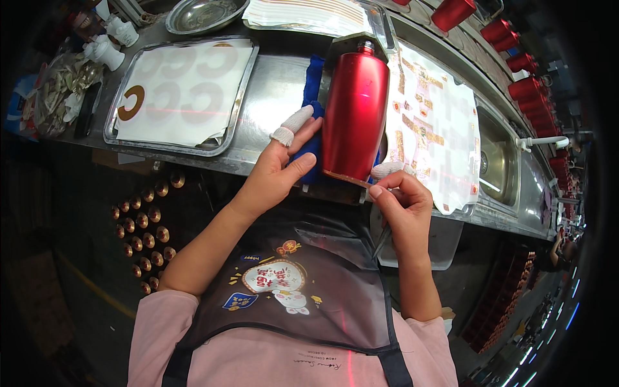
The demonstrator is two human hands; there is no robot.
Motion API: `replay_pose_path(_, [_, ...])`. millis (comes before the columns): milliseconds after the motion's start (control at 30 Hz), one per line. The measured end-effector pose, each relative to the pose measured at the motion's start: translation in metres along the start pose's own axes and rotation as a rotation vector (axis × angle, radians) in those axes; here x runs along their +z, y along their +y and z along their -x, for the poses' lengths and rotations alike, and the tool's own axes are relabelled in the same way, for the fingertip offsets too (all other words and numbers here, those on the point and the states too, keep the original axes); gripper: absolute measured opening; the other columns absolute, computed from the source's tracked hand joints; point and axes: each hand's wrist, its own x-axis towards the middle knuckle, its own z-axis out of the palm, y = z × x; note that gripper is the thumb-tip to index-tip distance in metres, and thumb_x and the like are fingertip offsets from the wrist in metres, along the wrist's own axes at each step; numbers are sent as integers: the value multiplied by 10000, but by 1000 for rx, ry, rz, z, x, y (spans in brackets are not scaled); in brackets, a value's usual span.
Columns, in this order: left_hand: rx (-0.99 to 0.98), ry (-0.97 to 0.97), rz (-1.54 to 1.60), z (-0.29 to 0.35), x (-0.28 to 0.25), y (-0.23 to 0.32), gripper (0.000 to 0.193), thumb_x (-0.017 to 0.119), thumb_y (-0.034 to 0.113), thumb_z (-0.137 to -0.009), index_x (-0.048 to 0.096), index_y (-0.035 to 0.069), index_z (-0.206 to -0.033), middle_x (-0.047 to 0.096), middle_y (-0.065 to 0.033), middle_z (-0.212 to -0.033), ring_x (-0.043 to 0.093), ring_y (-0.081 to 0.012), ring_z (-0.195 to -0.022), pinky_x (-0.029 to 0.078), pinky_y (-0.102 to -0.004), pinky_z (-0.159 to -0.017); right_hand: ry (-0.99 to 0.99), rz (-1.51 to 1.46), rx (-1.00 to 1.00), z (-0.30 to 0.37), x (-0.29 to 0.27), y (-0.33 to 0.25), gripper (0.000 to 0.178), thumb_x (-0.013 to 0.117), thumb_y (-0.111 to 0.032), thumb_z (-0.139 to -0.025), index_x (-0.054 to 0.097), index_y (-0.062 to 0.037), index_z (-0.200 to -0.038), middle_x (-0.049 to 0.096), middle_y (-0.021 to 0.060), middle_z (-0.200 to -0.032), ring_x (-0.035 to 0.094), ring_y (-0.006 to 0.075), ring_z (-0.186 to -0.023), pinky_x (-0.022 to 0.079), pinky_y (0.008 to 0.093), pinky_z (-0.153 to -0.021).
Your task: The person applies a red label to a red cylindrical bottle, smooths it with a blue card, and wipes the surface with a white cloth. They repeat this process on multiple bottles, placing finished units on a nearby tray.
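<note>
A glossy red bottle (356,113) with a narrow neck lies on the bench, its base toward me. Beneath it a blue cloth (313,80) shows at the left. My left hand (284,158) is open along the bottle's left side, fingers stretched; a white cot covers one finger. At the base, the fingers of my right hand (406,200) are pinched on the right end of a thin brown strip (345,178) that runs along the bottom edge. A white cot covers a right finger too. A thin dark tool (383,242) hangs below that palm; its grip is hidden.
A metal tray (225,138) with a sheet of C-shaped decals stands at left. Patterned decal sheets (429,122) lie right of the bottle, before a sink (500,161) with a white faucet (541,141). Behind are a metal bowl (205,14) and red bottles (452,13).
</note>
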Motion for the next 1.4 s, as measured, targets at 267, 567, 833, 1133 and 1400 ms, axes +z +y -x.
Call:
replay_pose_path(267, [86, -7, -143, 2, 7, -4, 819, 674, 68, -966, 179, 2, -1614, 271, -166, -1666, 300, -242, -1536, 237, -361, -1232, -13, -69, 71, 0, -3, -3, 63, 714, -12, -898, 670, 12, -860, 653, 11, -818, 592, 41, -706, 426, 190, -623])
replay_pose_path(567, [118, 12, -271, 3, 12, -1, 847, 715, 116, -954, 191, -1, -1610, 317, -182, -1645, 310, -248, -1531, 242, -362, -1230, -5, -65, 71, -1, -4, 0, 64, 714, -9, -896, 668, 19, -861, 643, 8, -837, 592, 45, -713, 431, 192, -632])
replay_pose_path(833, [45, 22, -66, 3, 6, -4, 826, 698, 135, -973, 192, 4, -1612, 334, -185, -1640, 308, -240, -1529, 223, -372, -1235, 8, -5, 19, -1, -3, 1, 91, 719, -74, -902, 651, -46, -850, 585, -54, -673, 450, -4, -506, 311, 184, -441])
replay_pose_path(1133, [144, 45, -298, 5, 15, -9, 794, 672, 205, -1001, 203, -2, -1608, 363, -181, -1629, 314, -255, -1524, 219, -375, -1237, 1, -40, 8, -1, -2, 2, 89, 718, -59, -900, 649, -40, -847, 596, -50, -688, 459, -6, -518, 323, 177, -454])
replay_pose_path(1400, [145, 62, -360, 4, 15, -9, 821, 698, 227, -984, 212, -4, -1605, 378, -190, -1619, 327, -270, -1518, 237, -378, -1231, 13, -48, -4, -2, -2, 3, 87, 715, -57, -897, 650, -38, -842, 597, -46, -698, 465, -5, -530, 321, 180, -455])
